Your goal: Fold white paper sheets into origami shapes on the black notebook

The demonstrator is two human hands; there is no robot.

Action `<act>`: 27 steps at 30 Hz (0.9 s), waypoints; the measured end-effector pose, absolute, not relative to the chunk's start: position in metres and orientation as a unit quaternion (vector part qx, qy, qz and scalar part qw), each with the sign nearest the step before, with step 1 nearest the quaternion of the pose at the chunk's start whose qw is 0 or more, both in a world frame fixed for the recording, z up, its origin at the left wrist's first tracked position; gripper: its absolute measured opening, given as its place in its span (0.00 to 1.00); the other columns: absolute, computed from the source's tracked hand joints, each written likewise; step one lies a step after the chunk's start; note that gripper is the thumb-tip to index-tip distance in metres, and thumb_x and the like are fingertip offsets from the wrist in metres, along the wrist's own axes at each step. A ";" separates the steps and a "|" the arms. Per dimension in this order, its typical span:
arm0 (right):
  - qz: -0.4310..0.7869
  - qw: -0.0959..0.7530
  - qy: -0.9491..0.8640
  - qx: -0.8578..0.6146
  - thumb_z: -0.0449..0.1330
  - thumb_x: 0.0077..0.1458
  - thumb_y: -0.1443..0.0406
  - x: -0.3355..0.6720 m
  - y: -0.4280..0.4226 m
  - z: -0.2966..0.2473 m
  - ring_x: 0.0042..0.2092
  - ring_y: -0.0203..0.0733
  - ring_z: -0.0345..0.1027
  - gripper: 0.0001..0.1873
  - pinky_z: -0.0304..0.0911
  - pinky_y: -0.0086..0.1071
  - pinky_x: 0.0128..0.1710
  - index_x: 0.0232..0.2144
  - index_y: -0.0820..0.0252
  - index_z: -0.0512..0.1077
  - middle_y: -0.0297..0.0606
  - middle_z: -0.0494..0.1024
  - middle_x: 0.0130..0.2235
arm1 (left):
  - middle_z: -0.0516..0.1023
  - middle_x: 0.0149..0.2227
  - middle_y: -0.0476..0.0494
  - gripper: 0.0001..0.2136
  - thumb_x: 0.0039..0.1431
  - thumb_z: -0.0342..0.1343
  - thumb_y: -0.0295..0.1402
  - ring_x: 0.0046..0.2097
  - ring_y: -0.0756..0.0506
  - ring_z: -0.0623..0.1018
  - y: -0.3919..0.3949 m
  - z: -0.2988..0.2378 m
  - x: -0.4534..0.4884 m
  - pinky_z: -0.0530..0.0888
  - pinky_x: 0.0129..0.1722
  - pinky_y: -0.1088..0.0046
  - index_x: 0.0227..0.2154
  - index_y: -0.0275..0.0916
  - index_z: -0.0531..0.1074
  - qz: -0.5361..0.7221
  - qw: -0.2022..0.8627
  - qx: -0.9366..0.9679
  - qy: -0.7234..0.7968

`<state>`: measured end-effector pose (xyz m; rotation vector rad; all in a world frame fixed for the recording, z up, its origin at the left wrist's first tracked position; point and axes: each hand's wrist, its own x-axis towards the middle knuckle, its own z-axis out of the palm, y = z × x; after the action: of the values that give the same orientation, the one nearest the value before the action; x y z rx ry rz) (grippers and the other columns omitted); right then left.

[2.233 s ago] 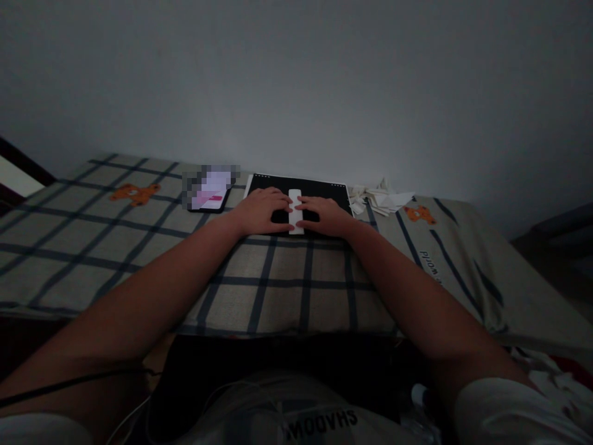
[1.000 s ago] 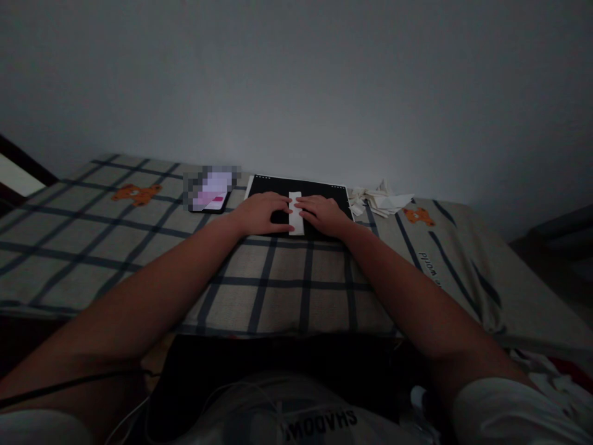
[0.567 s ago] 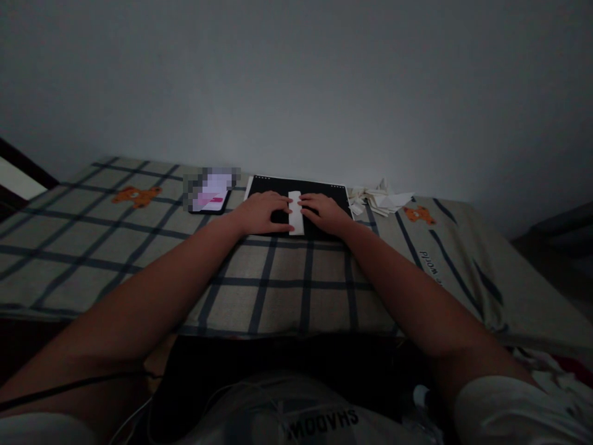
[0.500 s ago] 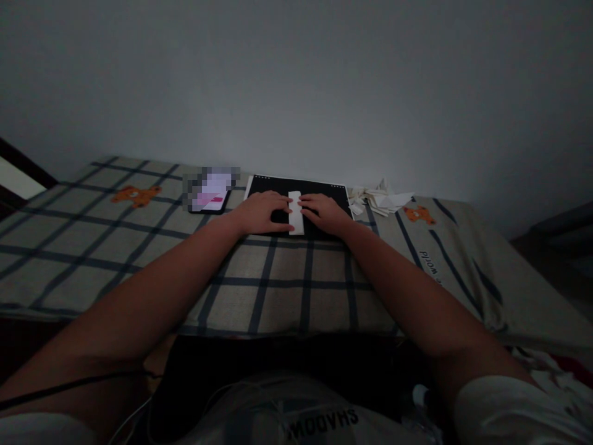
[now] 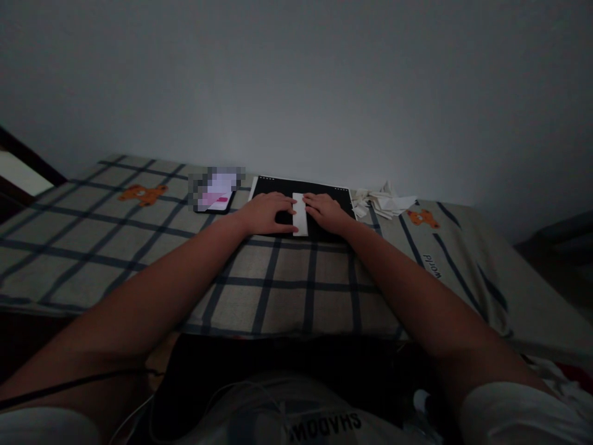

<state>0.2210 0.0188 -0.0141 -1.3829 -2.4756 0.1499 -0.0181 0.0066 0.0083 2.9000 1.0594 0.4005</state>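
Item, one narrow strip of white paper [image 5: 300,219], lying near to far across a black board [image 5: 301,184] with a white border and rows of small white marks at its far corners. Left hand [image 5: 264,212]: palm down over the left part of the board, thumb and fingers spread apart, thumb tip at the near end of the strip, the other tips on its left edge farther up. Right hand [image 5: 328,213]: palm down over the right part of the board, visible fingers apart, tips at the strip's right edge toward its far end; in this dim light it cannot be told whether they press or only touch. The strip lies flat between the two hands, its middle in plain sight. Left of the board, well apart from the strip: one phone [image 5: 225,204], its screen lit and partly pixelated. Just right of the board: a loose heap of white paper scraps [image 5: 386,203]. Beneath all: a pale cloth [image 5: 152,238] with dark blue checks, bearing one orange bear print [image 5: 143,194] at the left and another at the right, the word "world" nearer. Far side: a plain grey wall [image 5: 296,86]. Near side: the person's pale shirt [image 5: 259,414], with dark lettering.
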 end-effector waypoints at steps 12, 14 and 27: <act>0.054 0.235 -0.870 -0.430 0.54 0.69 0.63 0.223 0.042 -0.023 0.55 0.46 0.73 0.17 0.59 0.43 0.61 0.52 0.56 0.80 0.40 0.80 0.57 | 0.76 0.61 0.37 0.26 0.57 0.61 0.56 0.61 0.36 0.74 0.010 0.005 -0.020 0.68 0.62 0.57 0.46 0.39 0.79 0.147 0.032 0.930 0.335; 0.055 0.240 -0.868 -0.432 0.54 0.69 0.63 0.222 0.043 -0.023 0.54 0.46 0.74 0.17 0.59 0.43 0.60 0.51 0.56 0.81 0.39 0.81 0.56 | 0.76 0.60 0.37 0.25 0.56 0.62 0.55 0.61 0.36 0.75 0.011 0.005 -0.020 0.68 0.62 0.58 0.46 0.39 0.79 0.153 0.038 0.929 0.336; 0.059 0.210 -0.887 -0.407 0.59 0.67 0.60 0.229 0.049 -0.026 0.60 0.48 0.69 0.18 0.58 0.46 0.61 0.56 0.54 0.77 0.41 0.78 0.60 | 0.77 0.59 0.35 0.25 0.55 0.63 0.55 0.60 0.36 0.75 0.014 0.003 -0.022 0.69 0.62 0.56 0.46 0.38 0.80 0.171 0.042 0.929 0.325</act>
<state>0.2295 0.0492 -0.0261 -1.1303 -2.4670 0.1647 -0.0215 0.0144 0.0029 2.8432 0.9941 0.5222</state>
